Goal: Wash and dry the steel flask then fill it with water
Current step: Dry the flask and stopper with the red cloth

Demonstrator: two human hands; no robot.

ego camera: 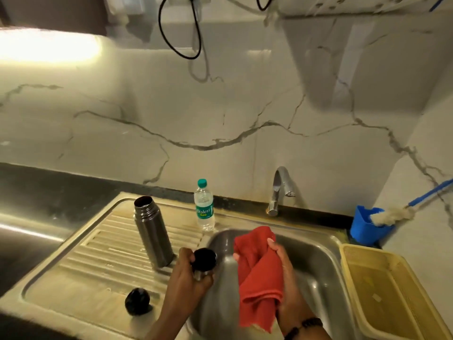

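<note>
The steel flask (152, 231) stands upright and uncapped on the ribbed drainboard (98, 256), left of the sink basin (316, 261). My left hand (188, 273) grips the flask's cup lid (203, 262), black inside with a steel rim, at the basin's left edge. My right hand (286, 278) holds a red cloth (259, 273) over the basin; the cloth hangs down in folds. A black stopper (137, 301) lies on the drainboard near the front.
A clear plastic water bottle (204, 207) with a green cap stands behind the basin's left corner. The tap (279, 190) rises at the back wall. A blue holder (370, 224) with a bottle brush (392, 214) and a yellow basket (387, 290) sit to the right.
</note>
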